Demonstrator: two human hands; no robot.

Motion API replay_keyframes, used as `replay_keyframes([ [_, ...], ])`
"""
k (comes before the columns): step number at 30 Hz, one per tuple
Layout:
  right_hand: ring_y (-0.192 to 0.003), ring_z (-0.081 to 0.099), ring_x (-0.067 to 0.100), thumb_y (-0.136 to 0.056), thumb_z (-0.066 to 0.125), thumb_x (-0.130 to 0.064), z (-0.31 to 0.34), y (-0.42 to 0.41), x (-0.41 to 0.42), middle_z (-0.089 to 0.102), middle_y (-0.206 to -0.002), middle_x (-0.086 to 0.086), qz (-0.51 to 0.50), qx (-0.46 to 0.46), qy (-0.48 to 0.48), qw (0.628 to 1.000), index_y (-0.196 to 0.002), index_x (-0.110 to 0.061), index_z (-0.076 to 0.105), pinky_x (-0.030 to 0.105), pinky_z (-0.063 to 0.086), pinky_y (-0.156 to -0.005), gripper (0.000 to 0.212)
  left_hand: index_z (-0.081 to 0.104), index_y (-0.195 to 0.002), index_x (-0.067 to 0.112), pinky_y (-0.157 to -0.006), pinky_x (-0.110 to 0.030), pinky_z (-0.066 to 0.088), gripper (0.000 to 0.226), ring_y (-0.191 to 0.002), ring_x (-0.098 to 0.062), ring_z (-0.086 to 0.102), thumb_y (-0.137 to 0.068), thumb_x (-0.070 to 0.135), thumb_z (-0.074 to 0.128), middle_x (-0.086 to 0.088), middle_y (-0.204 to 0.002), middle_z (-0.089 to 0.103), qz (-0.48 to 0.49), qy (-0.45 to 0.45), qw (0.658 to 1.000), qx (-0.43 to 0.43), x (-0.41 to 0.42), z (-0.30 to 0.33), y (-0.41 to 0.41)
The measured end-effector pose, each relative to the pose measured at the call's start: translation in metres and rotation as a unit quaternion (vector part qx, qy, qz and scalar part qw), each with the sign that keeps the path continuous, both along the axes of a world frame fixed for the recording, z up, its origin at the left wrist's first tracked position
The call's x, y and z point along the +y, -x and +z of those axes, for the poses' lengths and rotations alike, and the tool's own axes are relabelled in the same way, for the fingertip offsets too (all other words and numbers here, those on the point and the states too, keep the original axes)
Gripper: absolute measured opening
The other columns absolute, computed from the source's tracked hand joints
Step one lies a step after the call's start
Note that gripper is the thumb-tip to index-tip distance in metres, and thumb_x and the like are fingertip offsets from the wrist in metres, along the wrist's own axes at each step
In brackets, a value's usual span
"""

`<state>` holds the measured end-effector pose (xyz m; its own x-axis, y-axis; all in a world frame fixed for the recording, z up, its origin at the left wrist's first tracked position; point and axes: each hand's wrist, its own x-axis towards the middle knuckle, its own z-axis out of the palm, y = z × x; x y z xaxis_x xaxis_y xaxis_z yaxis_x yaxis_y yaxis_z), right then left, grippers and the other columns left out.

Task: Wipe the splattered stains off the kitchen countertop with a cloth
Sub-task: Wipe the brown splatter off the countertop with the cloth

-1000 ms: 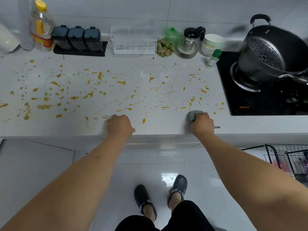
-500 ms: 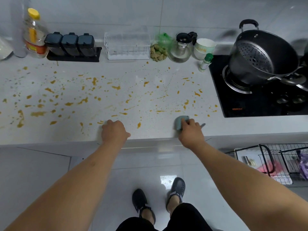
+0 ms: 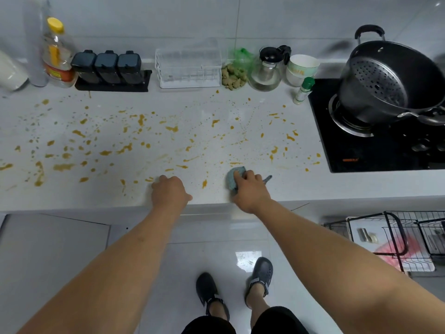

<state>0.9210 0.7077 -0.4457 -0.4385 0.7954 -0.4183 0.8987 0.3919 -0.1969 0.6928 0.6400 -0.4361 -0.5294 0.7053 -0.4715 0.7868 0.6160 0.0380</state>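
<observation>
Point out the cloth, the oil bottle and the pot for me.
cloth (image 3: 234, 175), head view, bunched blue part
oil bottle (image 3: 57, 54), head view, clear body
pot (image 3: 390, 85), head view, perforated insert

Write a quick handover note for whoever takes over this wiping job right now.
Right hand grips the bunched blue-grey cloth at the counter's front edge.
Left hand rests curled on the countertop, holding nothing.
Done: the strip between cloth and stove looks mostly clean.
Left: orange stains cover nearly everything else, heaviest to the left, one blob between the hands.
</observation>
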Motion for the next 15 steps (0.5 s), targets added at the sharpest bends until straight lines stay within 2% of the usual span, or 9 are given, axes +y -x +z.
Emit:
replay_keyframes([
  [3,-0.117,0.041,0.039,-0.087,0.058,-0.03,0.001,-0.02,-0.003,0.038,-0.141,0.017,0.03,0.004,0.005,1.0,-0.156,-0.02,0.03,0.046,0.039,-0.104,0.075,0.065,-0.092,0.01,-0.071,-0.036,0.045,0.047,-0.11,-0.035,0.056,-0.078,0.052,0.083,-0.014,-0.123,0.055,0.001,0.0,1.0,0.0,0.001,0.0,0.0],
  [8,-0.117,0.039,0.041,-0.092,0.052,-0.022,0.004,-0.056,0.027,0.034,-0.141,0.015,-0.08,-0.037,0.005,0.996,-0.155,-0.022,0.029,0.049,0.04,-0.103,0.067,0.069,-0.099,0.007,-0.078,-0.036,0.049,0.05,-0.113,-0.036,0.055,-0.08,0.052,0.081,-0.015,-0.128,0.054,0.009,0.007,1.0,-0.003,-0.001,-0.001,0.0],
  [12,-0.123,0.033,0.043,-0.097,0.046,-0.016,0.007,-0.029,0.047,0.024,-0.147,0.016,-0.145,-0.039,0.045,0.988,-0.153,-0.023,0.024,0.05,0.044,-0.091,0.06,0.069,-0.103,0.006,-0.081,-0.036,0.05,0.053,-0.115,-0.036,0.054,-0.081,0.052,0.08,-0.015,-0.132,0.053,0.018,0.009,1.0,0.001,0.001,-0.002,-0.001],
  [13,-0.123,0.032,0.042,-0.098,0.046,-0.016,0.007,-0.021,0.048,0.023,-0.148,0.016,-0.142,-0.039,0.045,0.988,-0.153,-0.022,0.022,0.05,0.044,-0.089,0.061,0.069,-0.105,0.006,-0.084,-0.037,0.05,0.054,-0.117,-0.036,0.053,-0.081,0.052,0.08,-0.015,-0.133,0.052,0.019,0.007,1.0,0.0,0.001,-0.002,-0.001],
  [15,-0.123,0.034,0.042,-0.098,0.047,-0.021,0.007,-0.005,0.047,0.026,-0.147,0.016,-0.101,-0.041,0.026,0.994,-0.155,-0.02,0.02,0.049,0.044,-0.094,0.063,0.07,-0.106,0.004,-0.088,-0.038,0.05,0.056,-0.119,-0.037,0.052,-0.08,0.052,0.081,-0.015,-0.133,0.053,0.02,0.004,1.0,-0.001,0.0,-0.003,-0.001],
])
